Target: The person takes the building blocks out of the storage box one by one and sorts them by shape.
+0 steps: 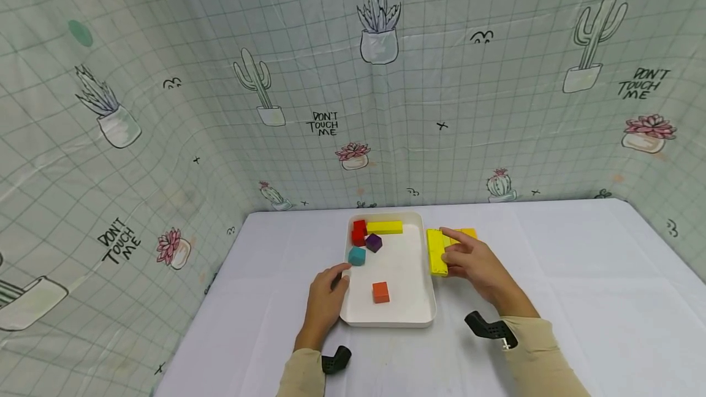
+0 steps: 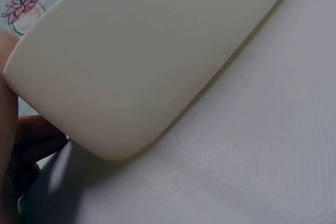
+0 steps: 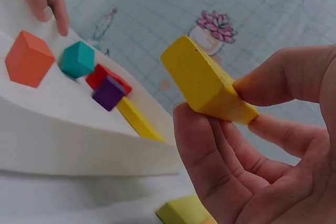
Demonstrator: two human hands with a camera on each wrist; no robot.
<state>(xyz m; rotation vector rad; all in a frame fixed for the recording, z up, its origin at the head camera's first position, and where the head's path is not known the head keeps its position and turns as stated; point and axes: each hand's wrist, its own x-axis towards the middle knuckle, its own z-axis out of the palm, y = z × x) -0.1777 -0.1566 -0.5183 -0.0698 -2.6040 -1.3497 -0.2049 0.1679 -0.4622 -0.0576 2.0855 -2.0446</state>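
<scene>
My right hand [image 1: 469,262] pinches a long yellow block [image 1: 437,253] between thumb and fingers, just off the right rim of a white tray [image 1: 405,299]. Up close in the right wrist view, that block shows smooth flat faces. At the tray's left rim my left hand [image 1: 325,299] rests with thumb and forefinger touching the edge; its other fingers are mostly hidden. Inside the tray are an orange cube [image 1: 381,292], a teal cube [image 1: 356,256], a purple cube [image 1: 374,243], two red cubes [image 1: 358,238] and a yellow bar [image 1: 385,227] along the far side.
More yellow blocks [image 1: 469,233] lie on the white-covered table [image 1: 557,262] right of the tray, partly behind my right hand. A printed cloth [image 1: 441,90] with cactus drawings hangs behind the table and down its left side. Black wrist mounts [image 1: 489,328] are strapped at both wrists.
</scene>
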